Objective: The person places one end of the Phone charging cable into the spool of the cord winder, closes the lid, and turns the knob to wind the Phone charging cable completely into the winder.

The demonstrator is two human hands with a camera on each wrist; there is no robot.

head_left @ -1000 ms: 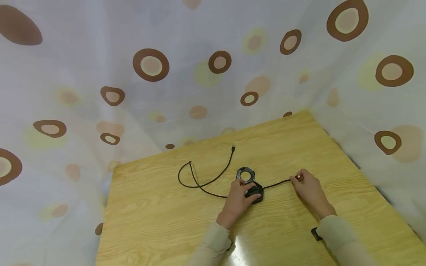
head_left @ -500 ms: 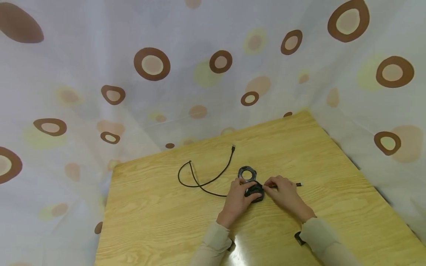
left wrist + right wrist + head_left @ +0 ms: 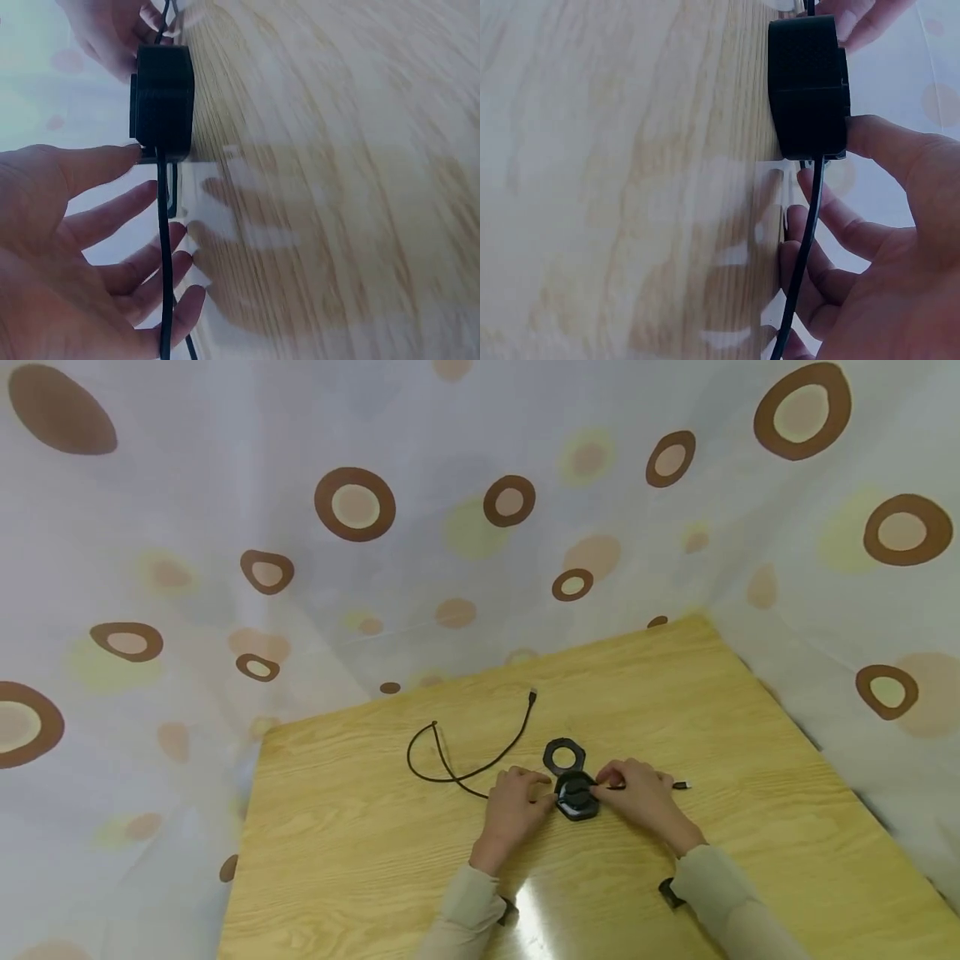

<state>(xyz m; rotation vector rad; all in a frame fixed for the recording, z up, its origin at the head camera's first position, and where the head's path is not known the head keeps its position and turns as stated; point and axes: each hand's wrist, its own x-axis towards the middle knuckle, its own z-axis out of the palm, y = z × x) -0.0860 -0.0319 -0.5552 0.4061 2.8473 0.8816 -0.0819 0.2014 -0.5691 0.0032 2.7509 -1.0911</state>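
A black, faceted cable winder [image 3: 577,808] lies on the table, its ring-shaped lid [image 3: 564,744] flipped back on the far side. A black USB cable [image 3: 411,745] runs through the winder and out at both sides. My left hand [image 3: 510,810] is at the winder's left side, thumb tip touching its edge and the other fingers spread beside the cable. On the right side, my right hand [image 3: 643,797] has its thumb against the winder's upper edge, with the index fingertip close by. In the right wrist view, the cable [image 3: 801,262] passes in front of those fingers.
One cable plug [image 3: 532,696] lies toward the back of the wooden table [image 3: 337,860]. The other plug [image 3: 681,785] sticks out beyond the right hand. A white curtain [image 3: 420,427] with brown circles surrounds the table's back and sides.
My right hand has moved left from the cable's right end to the winder. My left hand has eased back from over the winder to its left edge, exposing its middle.
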